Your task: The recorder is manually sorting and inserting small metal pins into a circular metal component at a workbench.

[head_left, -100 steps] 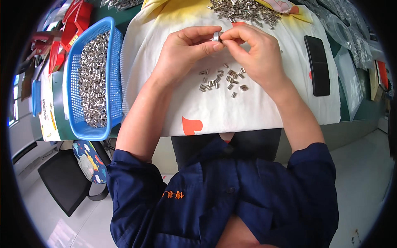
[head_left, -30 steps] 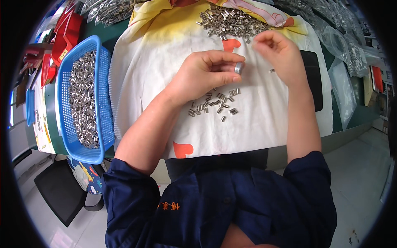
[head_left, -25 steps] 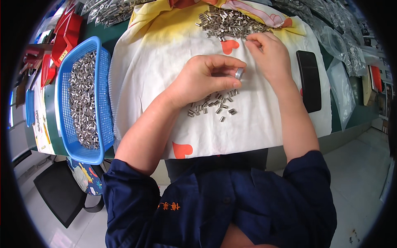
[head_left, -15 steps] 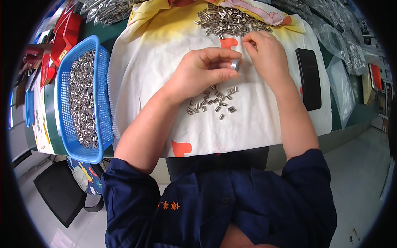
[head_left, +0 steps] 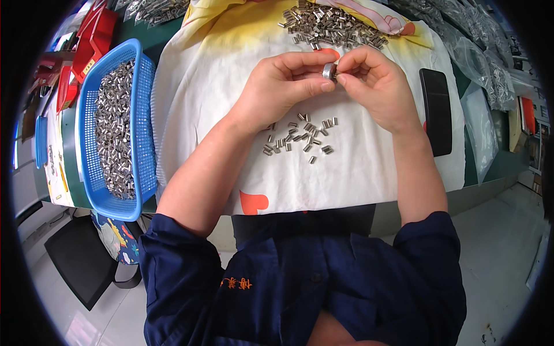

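Note:
Thumb and fingers of my left hand (head_left: 281, 82) are closed round a short silver metal ring or disc (head_left: 328, 71), held on edge above the cloth. My right hand (head_left: 378, 86) meets it from the right with its fingertips pinched together. Whatever small piece those fingertips hold is mostly covered. Below the hands, small metal cylinders (head_left: 300, 137) lie scattered on the white patterned cloth (head_left: 346, 179). Beyond the hands, a larger heap of similar cylinders (head_left: 334, 27) rests on the cloth's far part.
At the left stands a blue plastic basket (head_left: 139, 115) filled with metal cylinders. A black phone (head_left: 435, 112) lies at the cloth's right edge. Clear plastic bags (head_left: 482, 72) sit at the far right, red bins (head_left: 92, 43) at the far left. A black chair (head_left: 81, 262) is at lower left.
My right hand has moved from beside the far heap down to the silver piece, and its fingertips now touch or nearly touch it. My left hand keeps its hold.

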The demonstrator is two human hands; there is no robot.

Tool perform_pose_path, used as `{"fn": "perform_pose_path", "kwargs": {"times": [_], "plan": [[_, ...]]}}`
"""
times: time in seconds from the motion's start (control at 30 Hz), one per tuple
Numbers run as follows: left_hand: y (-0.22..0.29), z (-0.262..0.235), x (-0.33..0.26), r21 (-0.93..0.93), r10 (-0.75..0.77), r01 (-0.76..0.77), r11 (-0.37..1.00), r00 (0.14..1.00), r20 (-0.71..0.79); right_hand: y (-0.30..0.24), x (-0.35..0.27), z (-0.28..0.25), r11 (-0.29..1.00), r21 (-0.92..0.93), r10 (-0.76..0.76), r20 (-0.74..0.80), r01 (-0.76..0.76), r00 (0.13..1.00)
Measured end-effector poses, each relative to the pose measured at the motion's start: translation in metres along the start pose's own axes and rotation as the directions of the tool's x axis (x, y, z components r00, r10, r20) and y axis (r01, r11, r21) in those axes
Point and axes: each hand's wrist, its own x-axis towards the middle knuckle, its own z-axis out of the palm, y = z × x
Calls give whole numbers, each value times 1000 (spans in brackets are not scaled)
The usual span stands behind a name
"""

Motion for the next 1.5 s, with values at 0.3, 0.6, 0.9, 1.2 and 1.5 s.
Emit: {"fn": "perform_pose_path", "kwargs": {"times": [0.3,0.6,0.9,1.2,1.5], "plan": [[3,0,-5,190,-2,12,982,999,-51,-15,-4,12,844,-511,-185,7,163,983],[3,-7,-5,151,-76,65,986,995,68,-21,-5,-5,897,-440,-19,36,33,999],[1,-2,-3,213,-63,46,976,995,74,-14,-40,-55,528,-847,40,-45,-60,998],[-2,-6,-2,100,3,-6,995,999,33,-28,-26,-10,775,-629,-6,-107,-63,994],[1,-8,0,-38,-8,8,999,1000,7,-11,1,9,905,-410,-156,-68,115,985]]}}
